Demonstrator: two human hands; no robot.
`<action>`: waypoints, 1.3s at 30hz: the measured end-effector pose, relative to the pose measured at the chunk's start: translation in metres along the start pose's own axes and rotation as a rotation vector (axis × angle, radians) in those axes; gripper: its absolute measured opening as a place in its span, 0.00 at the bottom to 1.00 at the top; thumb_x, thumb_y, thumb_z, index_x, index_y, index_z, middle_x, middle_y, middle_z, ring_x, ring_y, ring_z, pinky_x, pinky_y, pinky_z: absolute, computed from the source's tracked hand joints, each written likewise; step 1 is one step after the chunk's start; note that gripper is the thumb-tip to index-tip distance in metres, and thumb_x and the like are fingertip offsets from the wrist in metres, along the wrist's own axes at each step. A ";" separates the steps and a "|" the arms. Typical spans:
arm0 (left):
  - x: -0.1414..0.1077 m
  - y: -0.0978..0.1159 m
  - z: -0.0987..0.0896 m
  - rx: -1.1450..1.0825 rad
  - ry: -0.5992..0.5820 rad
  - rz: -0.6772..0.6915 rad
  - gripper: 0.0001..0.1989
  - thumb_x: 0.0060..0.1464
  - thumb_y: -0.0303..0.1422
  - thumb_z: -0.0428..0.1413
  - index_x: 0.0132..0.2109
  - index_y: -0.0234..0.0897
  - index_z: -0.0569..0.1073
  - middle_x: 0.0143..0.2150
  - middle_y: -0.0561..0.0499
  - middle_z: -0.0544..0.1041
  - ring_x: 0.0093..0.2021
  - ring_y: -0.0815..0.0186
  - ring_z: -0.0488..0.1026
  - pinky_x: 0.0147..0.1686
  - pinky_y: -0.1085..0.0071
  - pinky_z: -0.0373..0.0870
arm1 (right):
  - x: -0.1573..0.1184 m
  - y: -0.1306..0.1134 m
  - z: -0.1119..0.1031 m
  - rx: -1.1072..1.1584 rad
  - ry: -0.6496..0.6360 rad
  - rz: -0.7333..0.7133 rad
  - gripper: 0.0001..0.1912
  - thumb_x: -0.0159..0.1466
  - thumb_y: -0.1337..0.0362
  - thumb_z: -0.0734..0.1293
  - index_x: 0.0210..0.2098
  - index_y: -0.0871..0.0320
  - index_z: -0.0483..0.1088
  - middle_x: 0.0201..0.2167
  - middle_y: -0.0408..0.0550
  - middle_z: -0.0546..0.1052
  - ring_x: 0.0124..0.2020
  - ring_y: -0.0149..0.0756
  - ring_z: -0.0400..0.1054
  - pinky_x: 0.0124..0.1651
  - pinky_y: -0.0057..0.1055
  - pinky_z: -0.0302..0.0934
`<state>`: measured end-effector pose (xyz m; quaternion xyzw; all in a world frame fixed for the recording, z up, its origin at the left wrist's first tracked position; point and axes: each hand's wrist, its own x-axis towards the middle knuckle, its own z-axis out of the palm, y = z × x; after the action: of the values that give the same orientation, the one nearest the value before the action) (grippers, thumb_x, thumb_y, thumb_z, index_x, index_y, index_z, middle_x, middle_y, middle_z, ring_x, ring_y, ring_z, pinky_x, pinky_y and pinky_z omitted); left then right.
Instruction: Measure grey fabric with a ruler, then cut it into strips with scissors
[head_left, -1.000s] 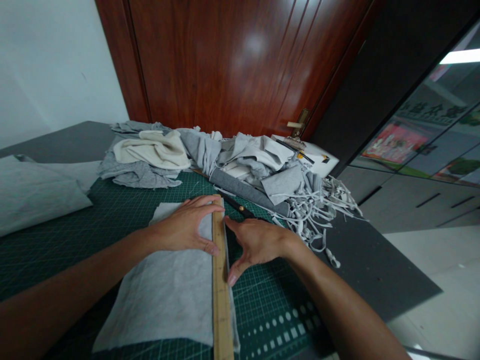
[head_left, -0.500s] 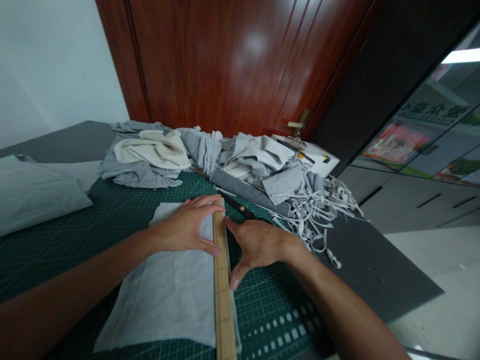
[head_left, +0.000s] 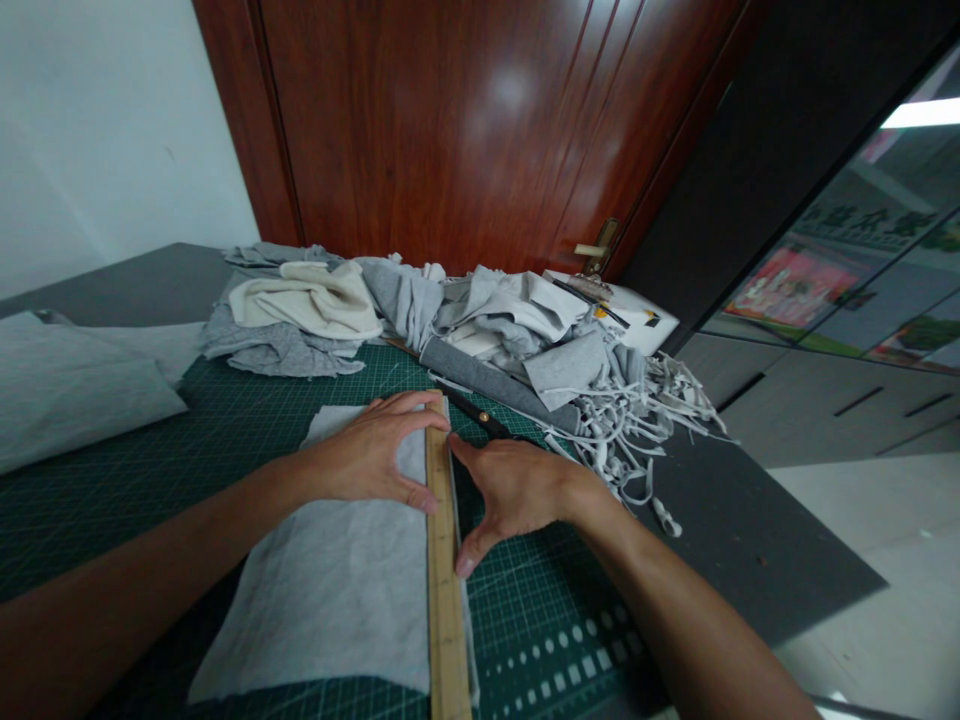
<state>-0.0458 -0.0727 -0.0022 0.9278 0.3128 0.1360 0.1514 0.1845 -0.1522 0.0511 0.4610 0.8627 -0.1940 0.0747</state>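
Left hand (head_left: 364, 452): spread, fingertips on the ruler (head_left: 446, 590). Right hand (head_left: 517, 487): spread, fingertips by its right edge. Press evenly; keep the ruler parallel to the cloth's (head_left: 337, 590) right edge, cloth smooth on the mat (head_left: 525, 590).

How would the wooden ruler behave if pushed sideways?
The wooden ruler looks thin, straight and stiff, so it should move as one piece. Lying flat, it probably won't roll or tip. The soft grey fabric beneath might drag or wrinkle with it.

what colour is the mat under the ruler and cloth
Dark green, with a pale grid of lines; the mat shows best in the head view.
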 end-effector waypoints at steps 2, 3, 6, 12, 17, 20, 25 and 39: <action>0.000 -0.001 0.000 -0.003 0.014 0.017 0.48 0.38 0.59 0.75 0.64 0.45 0.76 0.76 0.39 0.66 0.76 0.37 0.62 0.72 0.43 0.60 | 0.000 0.000 0.001 -0.002 0.002 -0.001 0.71 0.48 0.28 0.80 0.74 0.71 0.58 0.47 0.66 0.83 0.44 0.60 0.80 0.44 0.41 0.67; 0.000 -0.002 0.001 -0.003 0.020 0.026 0.48 0.38 0.59 0.75 0.64 0.45 0.76 0.75 0.39 0.66 0.76 0.37 0.62 0.72 0.43 0.60 | 0.001 0.000 0.001 -0.001 0.006 0.000 0.71 0.48 0.29 0.80 0.73 0.71 0.58 0.47 0.66 0.83 0.44 0.59 0.79 0.43 0.41 0.66; 0.001 -0.003 0.002 -0.007 0.030 0.046 0.48 0.37 0.60 0.75 0.63 0.44 0.76 0.75 0.39 0.67 0.75 0.37 0.62 0.71 0.44 0.61 | 0.000 0.000 -0.002 0.023 0.000 -0.012 0.67 0.49 0.30 0.80 0.70 0.73 0.62 0.43 0.64 0.83 0.39 0.56 0.78 0.38 0.38 0.63; 0.003 -0.008 0.004 -0.043 0.048 0.069 0.48 0.35 0.63 0.75 0.61 0.46 0.76 0.73 0.39 0.69 0.73 0.37 0.65 0.69 0.43 0.62 | -0.020 0.003 -0.010 0.092 0.112 -0.148 0.42 0.60 0.50 0.84 0.67 0.59 0.72 0.30 0.42 0.81 0.26 0.36 0.70 0.32 0.31 0.55; 0.003 -0.008 0.005 -0.051 0.052 0.065 0.48 0.34 0.59 0.77 0.60 0.46 0.76 0.74 0.40 0.67 0.74 0.38 0.64 0.70 0.44 0.60 | -0.047 -0.004 0.012 0.166 0.060 -0.375 0.05 0.69 0.66 0.76 0.44 0.57 0.84 0.36 0.45 0.86 0.35 0.35 0.77 0.39 0.29 0.62; 0.003 -0.007 0.004 -0.028 0.037 0.054 0.48 0.35 0.59 0.76 0.61 0.46 0.76 0.75 0.39 0.66 0.74 0.38 0.63 0.70 0.43 0.60 | -0.054 -0.011 0.029 0.112 0.040 -0.401 0.04 0.70 0.66 0.73 0.41 0.57 0.83 0.35 0.46 0.86 0.36 0.37 0.78 0.37 0.31 0.61; 0.002 -0.006 0.003 -0.035 0.053 0.066 0.47 0.36 0.61 0.75 0.61 0.46 0.76 0.75 0.38 0.67 0.74 0.38 0.64 0.70 0.44 0.61 | -0.052 -0.015 0.043 0.075 0.054 -0.414 0.06 0.69 0.66 0.69 0.35 0.56 0.79 0.32 0.44 0.83 0.32 0.35 0.73 0.33 0.31 0.55; 0.003 -0.004 0.003 -0.001 0.032 0.045 0.48 0.37 0.61 0.75 0.62 0.46 0.75 0.76 0.38 0.66 0.75 0.39 0.63 0.70 0.45 0.62 | -0.047 -0.018 0.057 0.098 0.100 -0.391 0.08 0.63 0.68 0.69 0.28 0.55 0.68 0.25 0.39 0.73 0.26 0.30 0.64 0.28 0.30 0.48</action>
<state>-0.0445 -0.0682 -0.0058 0.9321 0.2943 0.1543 0.1439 0.1932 -0.2204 0.0179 0.2966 0.9280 -0.2236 -0.0299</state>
